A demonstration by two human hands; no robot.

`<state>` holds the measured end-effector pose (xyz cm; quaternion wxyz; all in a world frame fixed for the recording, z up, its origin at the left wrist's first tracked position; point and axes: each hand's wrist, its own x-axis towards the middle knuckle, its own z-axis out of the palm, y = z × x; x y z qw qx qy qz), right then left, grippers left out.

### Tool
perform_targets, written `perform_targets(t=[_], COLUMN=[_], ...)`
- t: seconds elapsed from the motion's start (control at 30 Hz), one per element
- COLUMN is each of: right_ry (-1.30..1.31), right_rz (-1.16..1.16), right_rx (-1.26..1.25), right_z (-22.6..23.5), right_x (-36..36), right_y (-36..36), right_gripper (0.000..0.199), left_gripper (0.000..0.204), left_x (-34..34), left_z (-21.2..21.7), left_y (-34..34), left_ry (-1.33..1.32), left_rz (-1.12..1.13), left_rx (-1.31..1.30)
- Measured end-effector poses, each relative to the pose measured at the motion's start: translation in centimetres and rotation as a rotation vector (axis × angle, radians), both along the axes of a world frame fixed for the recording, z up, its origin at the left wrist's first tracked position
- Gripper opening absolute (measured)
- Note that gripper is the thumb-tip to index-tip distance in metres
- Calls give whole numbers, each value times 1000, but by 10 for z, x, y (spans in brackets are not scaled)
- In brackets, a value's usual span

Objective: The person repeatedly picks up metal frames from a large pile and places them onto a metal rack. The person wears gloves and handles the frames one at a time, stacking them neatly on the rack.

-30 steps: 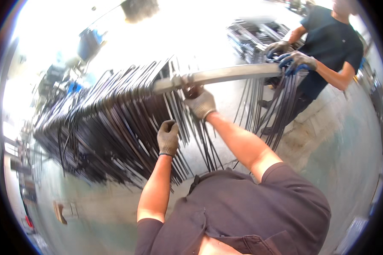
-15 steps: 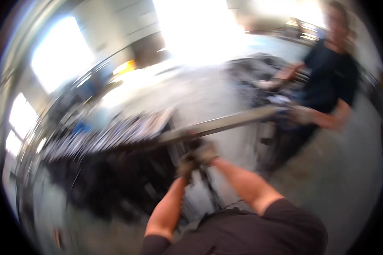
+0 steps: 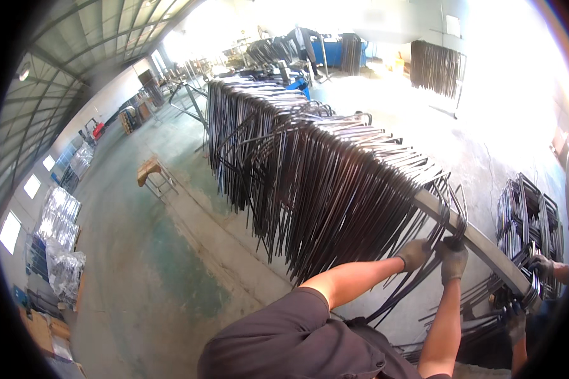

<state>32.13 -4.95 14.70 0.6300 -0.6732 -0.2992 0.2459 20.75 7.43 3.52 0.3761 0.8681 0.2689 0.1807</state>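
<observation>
The small bundle of bent dark metal rods (image 3: 417, 276) hangs in front of you, its curved upper ends looped over the square metal beam (image 3: 487, 257) and its legs slanting down toward your body. Your gloved right hand (image 3: 452, 260) is closed around these rods just below the beam. Your gloved left hand (image 3: 415, 255) is right beside it, fingers curled in around the same bundle, though the fingertips are hidden. To the left of your hands, a long row of bent rods (image 3: 341, 183) hangs close together along the beam, reaching far back into the workshop.

At the beam's near right end, you have a co-worker's two gloved hands (image 3: 516, 322) close to another cluster of rods (image 3: 532, 297); their exact grip is unclear. Beyond that end stands a stack of dark metal frames (image 3: 525, 218). Out to your left, a wooden-topped stool (image 3: 150, 170) stands on the concrete floor (image 3: 133, 271), and plastic-wrapped stacks (image 3: 60, 218) line the wall
</observation>
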Motion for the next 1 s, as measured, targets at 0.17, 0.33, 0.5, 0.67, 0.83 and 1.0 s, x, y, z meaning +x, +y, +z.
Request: perform_targets(t=[0.17,0.33,0.5,0.67,0.83,1.0], right_ry=[134,-21,-10,204,230,1], right_rz=[-71,-140,-74,-73,-41,-77], right_rx=[101,-188,-130,5,5,-170], right_z=[-8,12,20,15,33,40], right_x=[15,21,-5,-5,-20,-18], right_y=[-23,-21,-10,-9,-10,-24], right_gripper=[21,67,35,23,33,34], left_gripper=[18,23,15,10,8,13], left_x=[-6,-29,-59,-38,-31,-21], left_z=[12,-42,34,53,75,107], left_y=[14,70,61,40,17,-15], left_ry=[39,-74,-158,-147,-138,-46], left_rz=[68,237,95,-1,-58,-131], left_rx=[-153,136,-434,-651,-653,-624])
